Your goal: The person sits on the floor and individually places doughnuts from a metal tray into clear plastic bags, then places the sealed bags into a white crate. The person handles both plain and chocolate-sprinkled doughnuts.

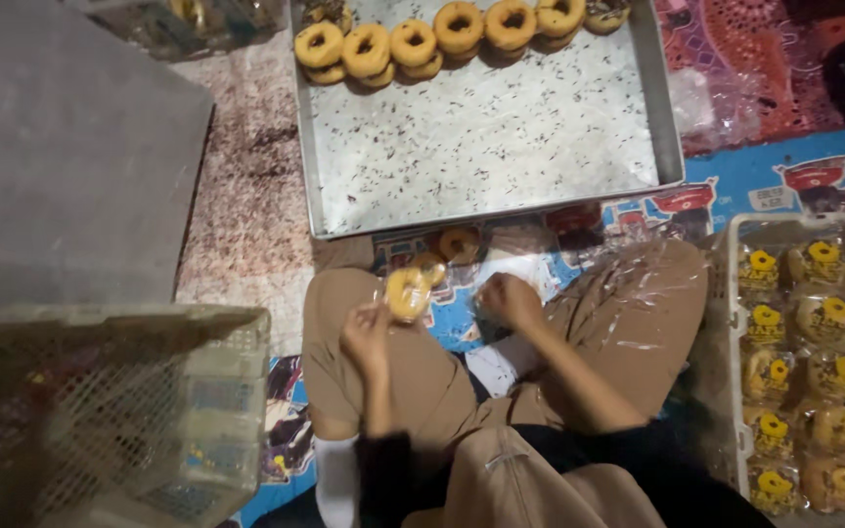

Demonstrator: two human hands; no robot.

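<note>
I sit cross-legged on the floor in tan trousers. My left hand (pixel 369 332) holds a yellow-glazed donut (pixel 409 291) in a clear wrapper above my left knee. My right hand (pixel 509 298) is closed on clear plastic wrapping (pixel 511 266) just in front of my legs. More wrapped donuts (pixel 459 243) lie on the mat between my knees and a large metal tray (pixel 481 147). A row of several glazed donuts (pixel 413 43) lines the tray's far edge.
A white crate (pixel 731 323) at my right holds several packed donuts with yellow labels. A mesh plastic basket (pixel 110 411) stands at the lower left. A grey slab (pixel 61 147) fills the upper left. Loose plastic film (pixel 657 284) drapes my right knee.
</note>
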